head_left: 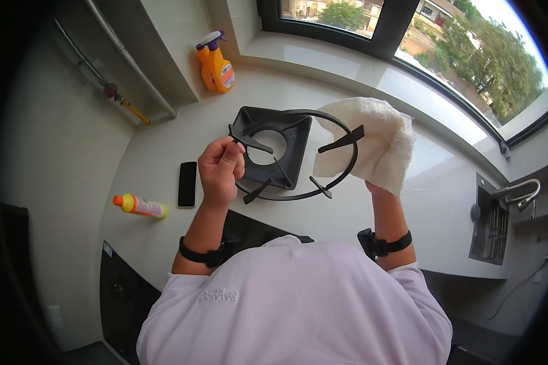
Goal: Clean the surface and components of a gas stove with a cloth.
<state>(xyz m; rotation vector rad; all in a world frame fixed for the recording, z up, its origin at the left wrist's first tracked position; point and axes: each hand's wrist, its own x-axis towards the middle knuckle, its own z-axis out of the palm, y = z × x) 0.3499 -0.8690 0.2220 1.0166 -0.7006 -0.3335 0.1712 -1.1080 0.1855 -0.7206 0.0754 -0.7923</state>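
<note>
A round black metal pan support from a gas stove is held up over the counter, my left hand gripping its left edge by one prong. A white cloth drapes over my right hand and hides nearly all of it; the cloth lies behind the ring's right side. How the right fingers are set under the cloth cannot be seen. Beneath the ring, on the white countertop, lies a square black stove tray with a round hole in its middle.
A black phone and a yellow bottle with an orange cap are at the left. An orange spray bottle stands by the wall corner. The black glass cooktop is near my body. A sink with a faucet lies far right.
</note>
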